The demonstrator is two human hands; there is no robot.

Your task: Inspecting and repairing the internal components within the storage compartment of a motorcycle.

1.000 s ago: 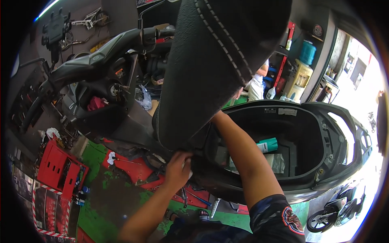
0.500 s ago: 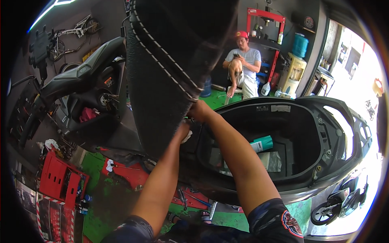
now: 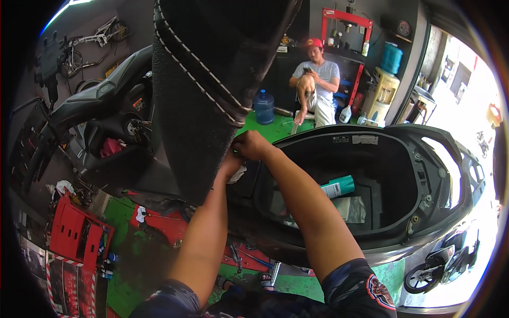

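A black scooter seat (image 3: 191, 122) with two rows of pale stitching stands raised on its edge in front of me. My right hand (image 3: 253, 144) is beside the seat's lower right edge, its fingers curled in a pinch. Just below it, my left hand (image 3: 231, 163) is closed, partly hidden by my right fingers. Whatever the fingertips hold is too small and covered to make out. A crumpled whitish rag (image 3: 237, 175) shows under my left hand. To the right is the scooter's open storage compartment (image 3: 392, 153), with a teal-and-white can (image 3: 339, 186) and a clear plastic bag (image 3: 351, 210) inside.
A person (image 3: 318, 74) in a red cap sits beyond the scooter, holding a phone. Near them stand a blue water jug (image 3: 263, 108), a red press frame (image 3: 347, 18) and a water dispenser (image 3: 383, 93). A red tool cabinet (image 3: 74, 228) is at lower left; tools lie on a red mat (image 3: 164, 225).
The raised seat has shifted left in view, uncovering the blue jug. Both hands have moved slightly left and stay close together; my right hand shows more fully.
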